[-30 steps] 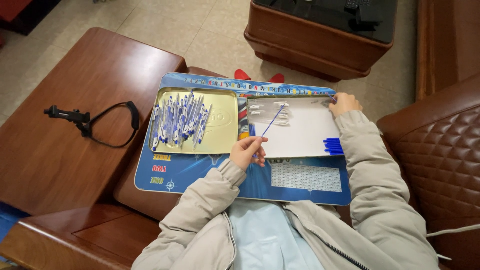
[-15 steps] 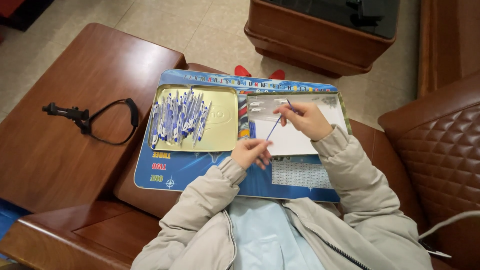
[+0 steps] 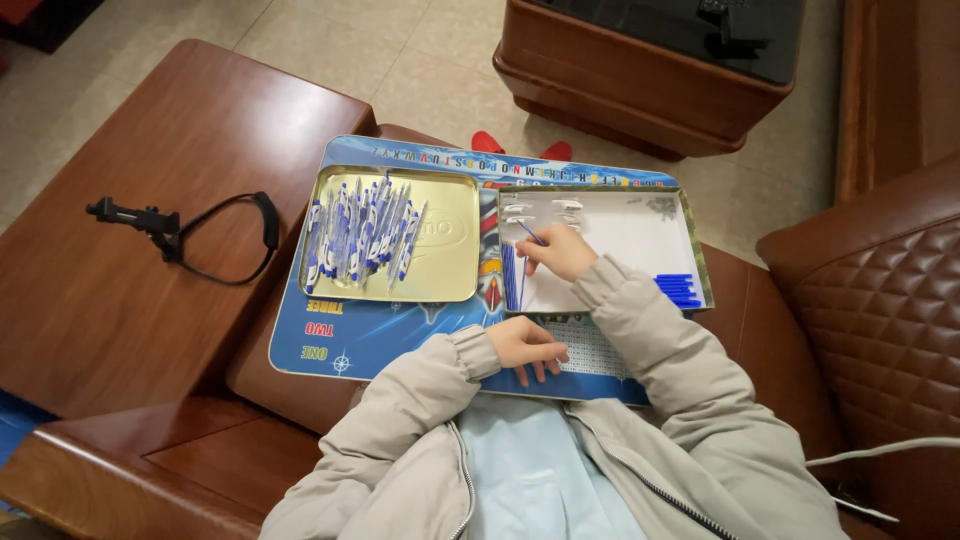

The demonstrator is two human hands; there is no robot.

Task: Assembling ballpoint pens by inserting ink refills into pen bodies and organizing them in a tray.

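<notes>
Two hands work over a blue printed board [image 3: 400,335] laid across the person's lap. Nearest, the left hand [image 3: 525,348] rests palm down on the board's near edge, fingers loosely spread and holding nothing. Just beyond it, the right hand [image 3: 560,250] pinches a thin blue refill [image 3: 530,233] between thumb and fingertips, inside the white tray [image 3: 640,235] near its left wall, where a few more blue refills [image 3: 514,280] lie along that wall. Another small bundle of blue sticks [image 3: 678,290] sits at the tray's near right corner, and small pale parts [image 3: 540,210] lie by its far left corner. Such a refill looks very light, slender and somewhat bendy, smooth enough to roll or slip, so a fingertip pinch near the middle seems the surest hold. To the left, a gold tin lid [image 3: 450,270] carries a heap of blue-and-white pens [image 3: 360,235]. Farther left, a black strap mount [image 3: 180,230] lies on the wooden table [image 3: 120,330].
</notes>
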